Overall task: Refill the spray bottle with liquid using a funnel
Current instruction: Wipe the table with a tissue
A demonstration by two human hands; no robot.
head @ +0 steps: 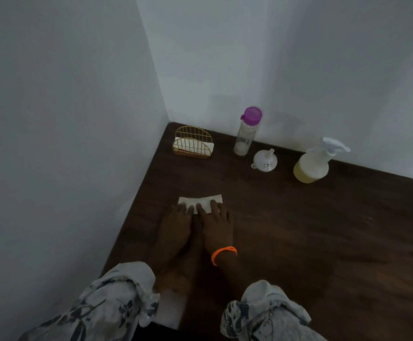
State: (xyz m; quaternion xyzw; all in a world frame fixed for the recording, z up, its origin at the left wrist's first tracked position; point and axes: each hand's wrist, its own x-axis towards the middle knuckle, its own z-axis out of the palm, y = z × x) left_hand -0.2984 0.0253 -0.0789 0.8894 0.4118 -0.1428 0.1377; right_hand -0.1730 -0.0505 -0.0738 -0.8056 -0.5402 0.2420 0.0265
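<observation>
Both hands are lying flat, fingers extended, side by side on a folded white napkin [200,203] near the left edge of the dark wooden table [299,242]. The left hand [178,217] and the right hand [216,217] are pressing down on the paper rather than gripping it; neither is holding a task object. An orange bracelet [224,254] is circling the right wrist, and patterned sleeves [116,299] are covering both forearms.

Beyond the hands, toward the far wall, the task objects are standing in a row. The white funnel [264,160] is resting mouth-down with its spout pointing upward, ahead and to the right of the hands. The spray bottle [314,163], upright with its trigger head fitted and yellowish liquid in its lower part, is standing farther right, well apart from the hands. A clear bottle with a purple cap [246,134] is standing upright just behind and to the left of the funnel. A gold wire napkin holder [193,142] is sitting at the far left.

All the task objects are lying forward and rightward, so the right hand appears to be nearer to each.
</observation>
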